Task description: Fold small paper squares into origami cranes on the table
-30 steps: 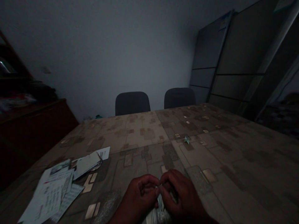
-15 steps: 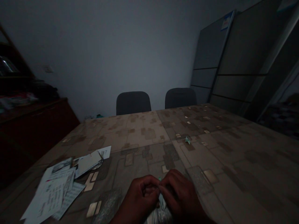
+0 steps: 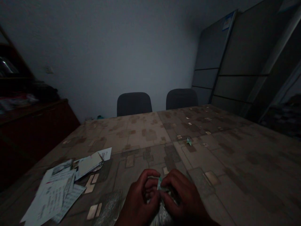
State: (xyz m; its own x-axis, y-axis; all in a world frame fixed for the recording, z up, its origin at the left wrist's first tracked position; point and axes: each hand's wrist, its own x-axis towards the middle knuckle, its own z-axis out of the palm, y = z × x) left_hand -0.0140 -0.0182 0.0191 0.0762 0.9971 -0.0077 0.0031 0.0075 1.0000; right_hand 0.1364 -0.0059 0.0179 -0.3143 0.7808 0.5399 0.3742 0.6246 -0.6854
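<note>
Low in the middle of the head view, my two hands meet around a small pale green piece of folded paper (image 3: 159, 183). My right hand (image 3: 180, 196) pinches it between thumb and fingers. My left hand (image 3: 145, 196) is curled, its fingertips against the paper's left edge and its thumb close to my right thumb. Much of the paper is hidden by the fingers. Farther off, right of centre, a small pale green folded paper figure (image 3: 188, 141) stands on the table. Beneath my hands lies something shiny and silvery (image 3: 161, 216), mostly covered.
A patterned cloth covers the table (image 3: 141, 131). On the left lie printed papers (image 3: 49, 194) and a stack of cards (image 3: 90, 164). Two dark chairs (image 3: 134, 104) stand at the far edge. A wooden cabinet (image 3: 39, 125) is at left, and grey panels (image 3: 235, 62) rise at right.
My left fingers have opened out somewhat from the paper, and more of it shows between my hands. My right hand has shifted slightly. The other objects stay where they were.
</note>
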